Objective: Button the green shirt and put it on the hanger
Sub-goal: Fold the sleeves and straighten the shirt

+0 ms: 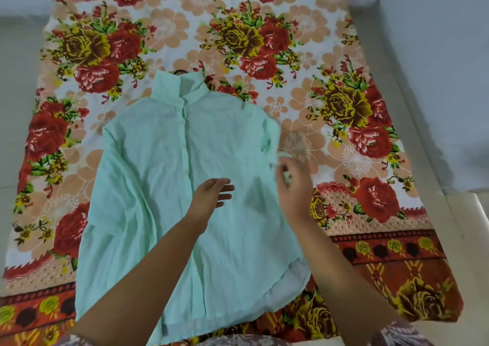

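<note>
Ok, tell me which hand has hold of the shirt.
The right hand: though blurred, it pinches the sleeve at the green shirt's edge. The left hand hovers open over the shirt's front, holding nothing.
</note>
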